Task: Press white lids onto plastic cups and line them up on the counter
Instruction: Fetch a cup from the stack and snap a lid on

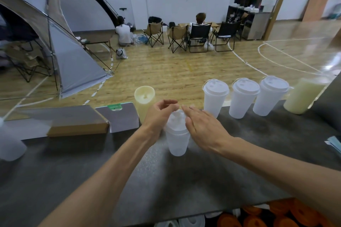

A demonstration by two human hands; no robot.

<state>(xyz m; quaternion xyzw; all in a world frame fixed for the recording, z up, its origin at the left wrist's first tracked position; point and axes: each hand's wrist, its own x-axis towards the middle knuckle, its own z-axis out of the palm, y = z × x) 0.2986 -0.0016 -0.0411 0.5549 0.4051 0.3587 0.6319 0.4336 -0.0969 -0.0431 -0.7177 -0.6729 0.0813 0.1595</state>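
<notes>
An upright cup (178, 139) stands on the desk (212, 171), left of three lidded cups (244, 97). Its lid (178, 119) lies directly beneath both hands: left hand (159, 114) loosely curled at the rim, right hand (202, 123) flat, fingers extended, gripping nothing.

Open counter (239, 153) before three lidded cups (244, 97).

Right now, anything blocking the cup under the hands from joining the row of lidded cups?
Nothing visible. The cup stands between the left hand and right hand. Bare counter lies between it and the nearest lidded cup in the row.
</notes>
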